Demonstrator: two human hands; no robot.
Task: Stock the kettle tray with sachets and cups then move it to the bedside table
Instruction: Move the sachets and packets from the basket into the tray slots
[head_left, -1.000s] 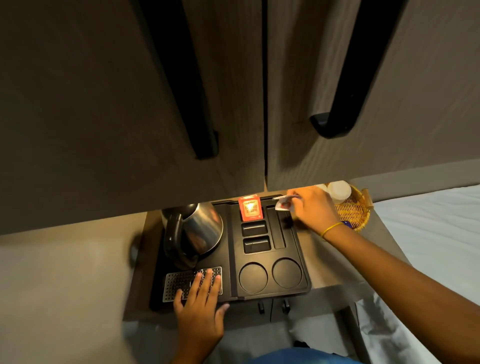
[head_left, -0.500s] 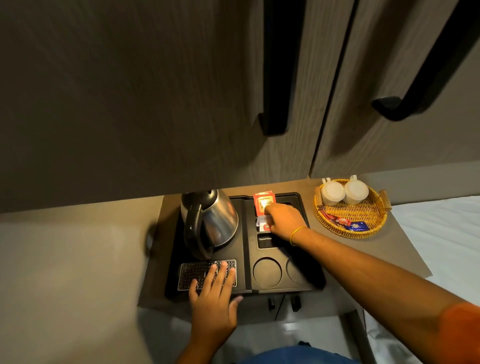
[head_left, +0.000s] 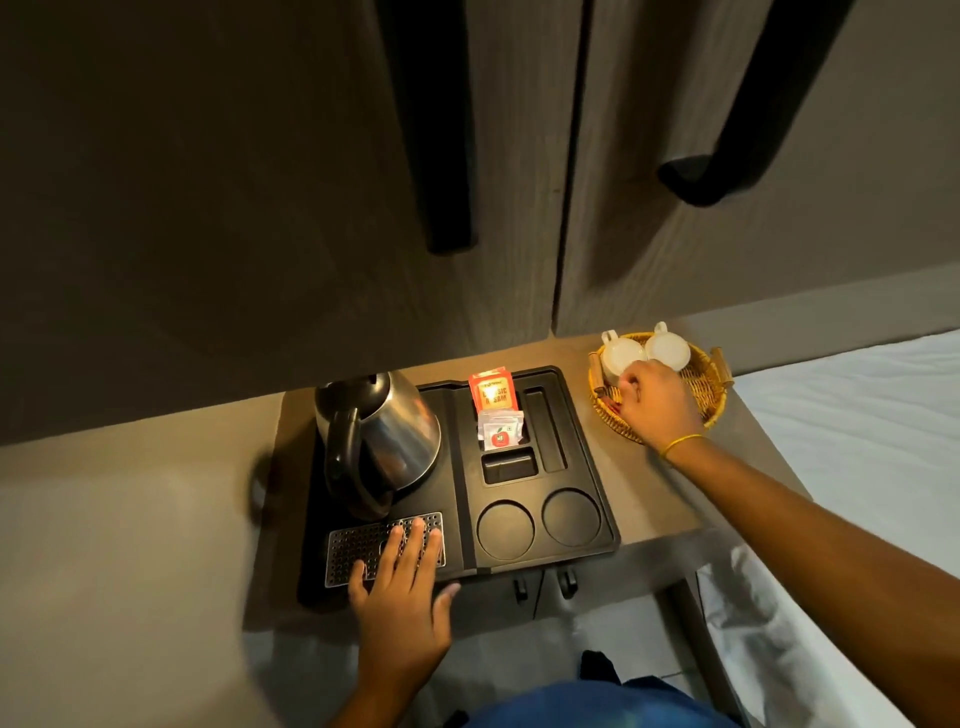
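A black kettle tray (head_left: 597, 499) lies on a small brown table, with a steel kettle (head_left: 382, 431) on its left side. An orange sachet (head_left: 491, 392) and a white sachet with a red apple mark (head_left: 500, 430) stand in the tray's upper slots. Two round cup recesses at the front hold nothing. My left hand (head_left: 402, 587) rests flat, fingers spread, on the tray's perforated grille. My right hand (head_left: 657, 405) reaches into a wicker basket (head_left: 709, 382) that holds two upturned white cups (head_left: 667, 351); its fingers curl down over sachets there, and what they grip is hidden.
Dark wardrobe doors with long black handles (head_left: 447, 156) rise straight behind the table. A white bed (head_left: 857, 426) lies to the right. The table's front edge (head_left: 675, 540) runs just past the tray, with floor below.
My right hand left the white sachet in the tray's slot and moved right into the wicker basket. My left hand stayed on the grille.
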